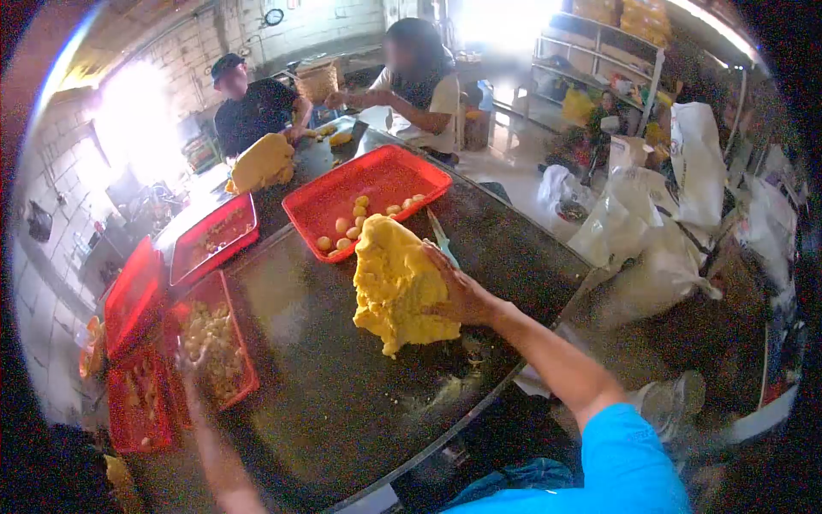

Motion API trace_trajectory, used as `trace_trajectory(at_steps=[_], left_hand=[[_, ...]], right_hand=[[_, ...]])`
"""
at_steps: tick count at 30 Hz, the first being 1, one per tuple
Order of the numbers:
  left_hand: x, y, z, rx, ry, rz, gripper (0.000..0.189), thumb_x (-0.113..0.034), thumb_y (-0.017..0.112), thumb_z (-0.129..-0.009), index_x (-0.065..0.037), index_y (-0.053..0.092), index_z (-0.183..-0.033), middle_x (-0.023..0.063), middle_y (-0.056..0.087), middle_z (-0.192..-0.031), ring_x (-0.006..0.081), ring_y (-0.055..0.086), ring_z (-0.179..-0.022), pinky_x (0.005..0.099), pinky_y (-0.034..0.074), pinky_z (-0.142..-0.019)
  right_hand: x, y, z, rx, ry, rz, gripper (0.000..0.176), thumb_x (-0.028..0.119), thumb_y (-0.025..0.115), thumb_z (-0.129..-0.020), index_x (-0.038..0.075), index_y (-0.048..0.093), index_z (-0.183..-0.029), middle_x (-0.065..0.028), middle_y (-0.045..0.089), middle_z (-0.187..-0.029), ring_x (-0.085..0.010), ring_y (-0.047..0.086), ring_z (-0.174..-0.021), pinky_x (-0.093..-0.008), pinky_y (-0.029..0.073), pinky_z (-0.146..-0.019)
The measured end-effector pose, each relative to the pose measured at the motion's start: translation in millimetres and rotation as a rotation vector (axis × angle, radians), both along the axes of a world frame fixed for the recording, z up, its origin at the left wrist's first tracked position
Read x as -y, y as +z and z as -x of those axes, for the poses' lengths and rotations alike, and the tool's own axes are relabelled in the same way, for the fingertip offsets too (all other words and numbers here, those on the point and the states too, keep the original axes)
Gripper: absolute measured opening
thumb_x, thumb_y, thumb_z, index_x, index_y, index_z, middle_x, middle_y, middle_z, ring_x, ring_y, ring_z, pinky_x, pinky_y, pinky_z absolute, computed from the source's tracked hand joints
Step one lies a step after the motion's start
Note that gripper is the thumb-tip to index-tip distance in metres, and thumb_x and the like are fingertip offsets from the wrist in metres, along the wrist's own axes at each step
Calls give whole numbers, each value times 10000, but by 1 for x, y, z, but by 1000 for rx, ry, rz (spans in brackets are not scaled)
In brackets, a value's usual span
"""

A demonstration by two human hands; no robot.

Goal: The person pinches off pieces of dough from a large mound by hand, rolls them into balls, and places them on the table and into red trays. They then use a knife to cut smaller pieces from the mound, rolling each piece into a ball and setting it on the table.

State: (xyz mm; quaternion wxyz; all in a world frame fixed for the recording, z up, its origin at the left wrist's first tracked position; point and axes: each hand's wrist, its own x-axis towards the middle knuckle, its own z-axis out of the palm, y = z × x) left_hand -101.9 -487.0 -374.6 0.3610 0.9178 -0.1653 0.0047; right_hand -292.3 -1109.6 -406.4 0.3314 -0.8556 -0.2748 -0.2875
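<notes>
A big lump of yellow dough (396, 283) stands on the dark worktable (325, 377). My right hand (458, 291) presses against its right side, fingers curled on the dough. My left hand (193, 355) is blurred and reaches over a red tray of small dough pieces (218, 338) at the left. Whether it holds anything is unclear. Behind the lump lies a red tray (377, 184) with several yellow dough balls.
Two other people work at the far end of the table, beside another yellow dough mass (261, 163). More red trays (214, 236) line the left side. A scraper (441, 240) lies by the lump. White sacks (659, 223) are piled on the right.
</notes>
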Motion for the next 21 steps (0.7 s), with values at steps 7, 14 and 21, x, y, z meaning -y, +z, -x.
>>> trace_trajectory(at_steps=[7,14,21], left_hand=[[-19,2,10,21,-77,16,812,-342,709,-889,-39,376,-1565,196,516,-1482,330,535,-1323,416,509,-1042],[0,-33,35,454,193,223,677,-341,649,-921,-43,459,-1498,184,489,-1507,316,541,-1308,384,476,-1051],[39,37,107,666,538,-131,514,-276,728,-834,-30,572,-1257,181,603,-1229,316,603,-1186,464,510,-978]], right_hand=[[-6,-8,1,-217,-119,-80,1150,290,841,-831,44,57,-1636,-239,229,-1663,-370,264,-1539,-423,268,-1246],[-13,3,6,-305,-210,-129,1156,206,842,-806,55,56,-1640,-226,243,-1664,-391,316,-1513,-440,298,-1237],[-12,14,14,-125,-147,-78,1088,152,822,-777,21,155,-1626,-240,324,-1624,-401,331,-1497,-457,313,-1225]])
